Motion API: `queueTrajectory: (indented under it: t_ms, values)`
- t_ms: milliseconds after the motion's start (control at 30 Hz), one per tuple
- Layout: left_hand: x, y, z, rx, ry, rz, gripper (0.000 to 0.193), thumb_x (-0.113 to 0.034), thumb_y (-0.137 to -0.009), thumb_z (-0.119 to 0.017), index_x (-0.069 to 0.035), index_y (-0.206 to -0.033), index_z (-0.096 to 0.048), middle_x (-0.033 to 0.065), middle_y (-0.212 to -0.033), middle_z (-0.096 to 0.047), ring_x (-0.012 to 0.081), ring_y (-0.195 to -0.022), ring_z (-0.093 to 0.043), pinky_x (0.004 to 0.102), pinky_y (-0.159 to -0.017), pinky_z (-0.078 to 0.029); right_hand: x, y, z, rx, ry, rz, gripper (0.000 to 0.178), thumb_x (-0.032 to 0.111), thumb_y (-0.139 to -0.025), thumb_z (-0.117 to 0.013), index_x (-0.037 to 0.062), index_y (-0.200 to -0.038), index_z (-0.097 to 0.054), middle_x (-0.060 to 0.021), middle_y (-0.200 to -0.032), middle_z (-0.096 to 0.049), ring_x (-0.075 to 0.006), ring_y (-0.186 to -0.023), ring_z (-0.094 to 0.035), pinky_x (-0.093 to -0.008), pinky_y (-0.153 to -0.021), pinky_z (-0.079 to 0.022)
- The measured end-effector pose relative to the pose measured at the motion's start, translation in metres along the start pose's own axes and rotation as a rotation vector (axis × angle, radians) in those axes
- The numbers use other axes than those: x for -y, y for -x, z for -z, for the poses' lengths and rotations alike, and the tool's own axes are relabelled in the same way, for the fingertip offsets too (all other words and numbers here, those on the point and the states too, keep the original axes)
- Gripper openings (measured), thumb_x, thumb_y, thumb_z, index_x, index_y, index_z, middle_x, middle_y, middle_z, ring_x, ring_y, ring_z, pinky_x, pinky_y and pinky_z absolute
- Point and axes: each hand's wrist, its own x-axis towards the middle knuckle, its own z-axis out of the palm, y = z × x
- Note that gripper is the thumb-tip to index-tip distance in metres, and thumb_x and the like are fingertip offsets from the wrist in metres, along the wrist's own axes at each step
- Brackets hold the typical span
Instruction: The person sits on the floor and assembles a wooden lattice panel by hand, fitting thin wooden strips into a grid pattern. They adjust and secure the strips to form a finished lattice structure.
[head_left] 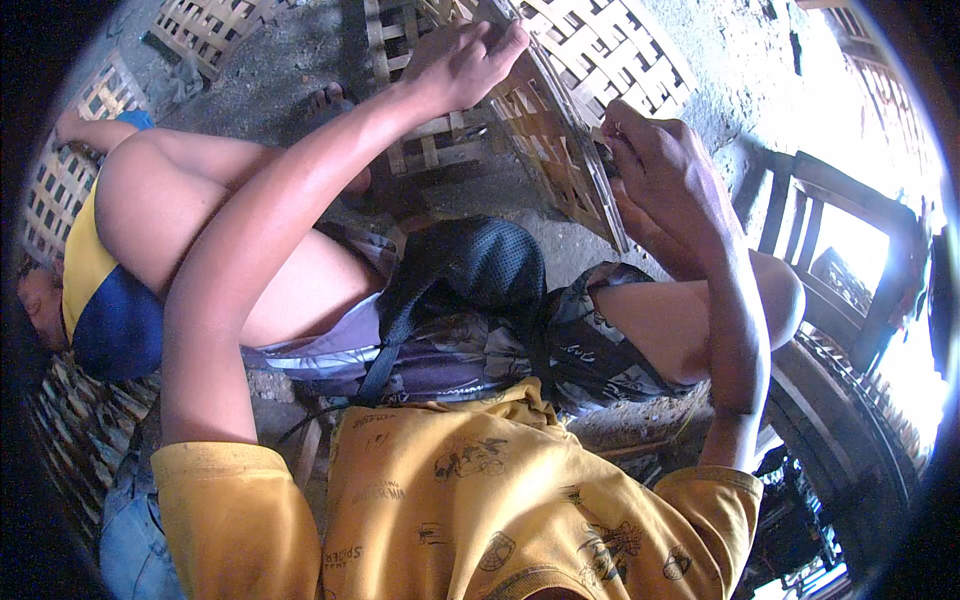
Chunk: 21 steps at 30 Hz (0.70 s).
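A woven bamboo basket (553, 135) with open lattice walls stands tilted in front of my knees, its split-bamboo rim slanting from upper left to lower right. My left hand (465, 62) is closed on the upper end of this rim, fingers curled over it. Farther down, my right hand (668, 160) is closed against the rim's outer side. A small dark piece shows between its fingers, too hidden to name. Pale woven lattice (610, 50) spreads behind the rim. Black mesh cloth (470, 265) lies over my lap.
At the left, close to my knee, sits another person in a yellow and blue top (115, 300). More woven bamboo lattice (205, 35) lies on the floor at the upper left. A dark wooden chair-like frame (850, 205) stands at the right, in bright light.
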Motion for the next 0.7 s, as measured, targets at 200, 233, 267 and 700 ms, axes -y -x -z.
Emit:
queueTrajectory:
  t_ms: [200,233,267,700]
  values:
    - [0.006,0.008,0.009,-0.12,0.032,-0.065,0.07,-0.059,-0.108,-0.034,-0.001,-0.101,-0.073,0.0212,-0.081,-0.072,0.0423,-0.084,-0.073,0.0517,-0.077,-0.058,0.005,-0.008,-0.017,-0.1,0.041,0.092,0.012,0.015,-0.101,-0.061,0.0056,-0.108,-0.063,-0.02,-0.086,-0.072,-0.0379,-0.078,-0.073,-0.0454,-0.069,-0.056]
    - [-0.018,-0.001,0.009,-0.021,0.093,-0.02,0.066,-0.057,-0.108,-0.033,-0.003,-0.112,-0.07,0.0214,-0.094,-0.072,0.041,-0.091,-0.072,0.0501,-0.082,-0.058,0.005,0.003,-0.003,-0.055,0.088,-0.006,0.012,0.016,-0.101,-0.061,0.0057,-0.108,-0.063,-0.0201,-0.086,-0.072,-0.0381,-0.078,-0.073,-0.0454,-0.069,-0.056]
    - [-0.041,-0.001,0.022,0.075,0.119,0.05,0.063,-0.055,-0.108,-0.032,-0.005,-0.123,-0.068,0.0215,-0.108,-0.072,0.0397,-0.099,-0.071,0.0485,-0.086,-0.058,0.002,0.007,0.0,-0.009,0.107,-0.072,0.012,0.016,-0.101,-0.062,0.0058,-0.108,-0.064,-0.0202,-0.087,-0.072,-0.0382,-0.079,-0.073,-0.0455,-0.069,-0.057]
    - [-0.029,0.005,0.034,0.158,0.142,0.206,0.066,-0.057,-0.107,-0.032,-0.003,-0.104,-0.07,0.0141,-0.081,-0.072,0.0286,-0.072,-0.07,0.0449,-0.069,-0.058,0.005,0.003,-0.016,-0.171,0.044,0.149,0.023,0.005,-0.095,-0.062,0.007,-0.117,-0.065,-0.0208,-0.079,-0.069,-0.0409,-0.075,-0.072,-0.0487,-0.064,-0.057]
